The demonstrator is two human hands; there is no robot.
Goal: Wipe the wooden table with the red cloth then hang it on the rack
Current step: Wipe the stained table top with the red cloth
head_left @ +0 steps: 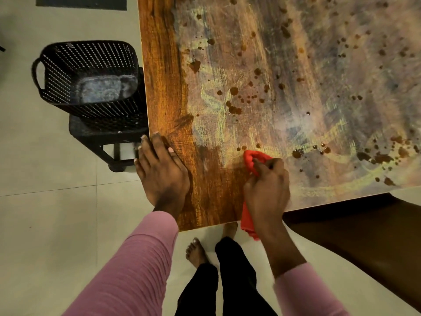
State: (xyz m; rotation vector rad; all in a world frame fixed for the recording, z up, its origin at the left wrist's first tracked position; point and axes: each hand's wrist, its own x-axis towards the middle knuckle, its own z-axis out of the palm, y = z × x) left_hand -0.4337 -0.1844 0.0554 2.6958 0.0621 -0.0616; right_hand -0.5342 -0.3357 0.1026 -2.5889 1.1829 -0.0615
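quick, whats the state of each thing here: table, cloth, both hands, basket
wooden table: stained, brown spots and chalky smears over most of it
red cloth: bunched, pressed on the table, tail hanging off the near edge
right hand: grips the red cloth
left hand: flat, fingers straight, resting at the table's left edge
black basket: upright beside the table, something grey inside

Wooden table (164,65) past the right hand (266,188) and red cloth (249,159): flat, only brown spatter (234,109), free sweep. Left hand (164,172) flat at left edge blocks there. Black perforated basket (68,71) on stand (107,153) just beside that edge.
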